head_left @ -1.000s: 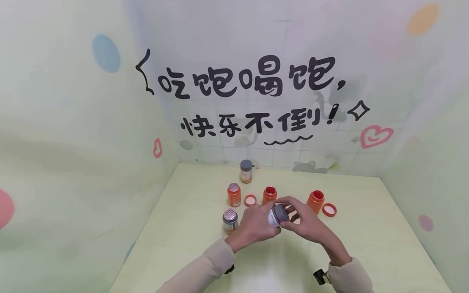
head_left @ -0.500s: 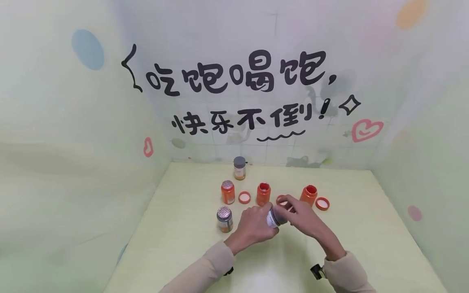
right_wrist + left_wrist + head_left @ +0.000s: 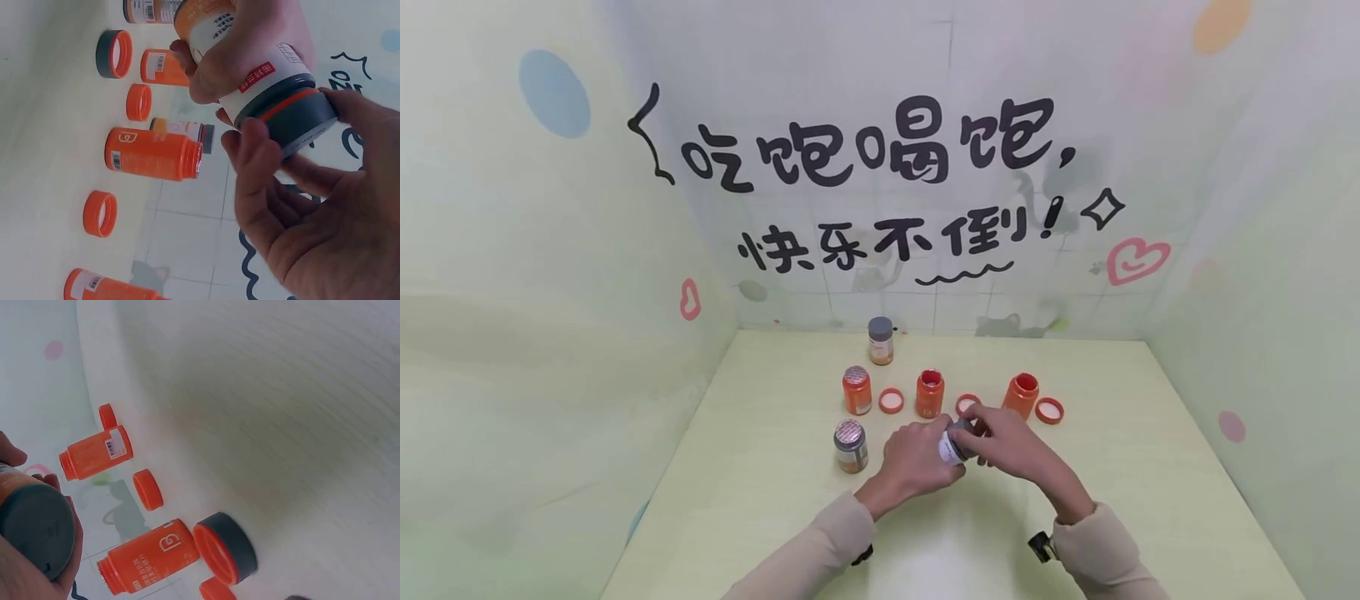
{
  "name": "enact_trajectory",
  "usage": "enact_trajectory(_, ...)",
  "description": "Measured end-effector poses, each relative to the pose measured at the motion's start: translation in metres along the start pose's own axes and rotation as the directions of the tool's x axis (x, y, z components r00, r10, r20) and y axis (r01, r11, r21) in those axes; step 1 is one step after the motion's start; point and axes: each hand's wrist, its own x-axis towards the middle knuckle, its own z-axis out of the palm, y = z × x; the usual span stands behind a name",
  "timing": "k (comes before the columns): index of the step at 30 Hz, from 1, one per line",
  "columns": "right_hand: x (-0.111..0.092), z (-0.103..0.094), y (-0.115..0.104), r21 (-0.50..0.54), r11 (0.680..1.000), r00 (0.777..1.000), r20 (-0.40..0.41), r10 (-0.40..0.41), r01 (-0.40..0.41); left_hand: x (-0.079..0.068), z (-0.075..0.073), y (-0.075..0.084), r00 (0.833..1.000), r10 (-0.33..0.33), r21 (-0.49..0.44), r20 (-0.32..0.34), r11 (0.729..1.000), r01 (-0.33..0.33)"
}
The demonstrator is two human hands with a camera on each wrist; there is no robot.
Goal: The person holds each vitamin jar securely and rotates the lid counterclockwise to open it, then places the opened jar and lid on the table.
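Above the table, my left hand (image 3: 917, 458) grips a pill bottle (image 3: 269, 75) with a white and orange label, tilted with its top toward my right hand. The grey base (image 3: 39, 528) of that bottle faces the left wrist camera. Thumb and fingers of my right hand (image 3: 331, 225) are curled round its dark grey cap (image 3: 303, 122). A thin orange line shows at the cap's lower edge. Whether the cap is loose from the thread, I cannot tell.
Uncapped orange bottles (image 3: 929, 396) stand behind the hands, with red lids (image 3: 891, 401) beside them. To the left are a foil-sealed grey bottle (image 3: 851, 450) and a foil-sealed orange one (image 3: 856, 393). A capped bottle (image 3: 881, 342) stands near the back wall. A grey lid (image 3: 240, 547) lies nearby.
The right hand has shifted its fingers on the cap and now wraps over it more closely. The left hand still holds the bottle. The head view has turned slightly right.
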Motion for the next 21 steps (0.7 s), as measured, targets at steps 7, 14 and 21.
enact_trajectory(7, -0.001, -0.012, 0.005, -0.091, 0.939, 0.943, 0.055, -0.327, 0.331, 0.002, 0.005, -0.006, 0.994, -0.016, -0.319, 0.106, 0.946, 0.049)
enact_trajectory(14, 0.001, -0.026, 0.013, 0.018, 0.926, 0.923, -0.093, -0.373, 0.376, 0.004, 0.008, -0.017, 0.969, -0.106, -0.566, 0.224, 0.795, 0.218)
enact_trajectory(21, 0.018, 0.006, 0.060, -0.008, 1.000, 0.974, -0.227, 0.015, -0.017, 0.010, 0.026, -0.023, 0.955, -0.263, -0.399, 0.138, 0.868, 0.297)
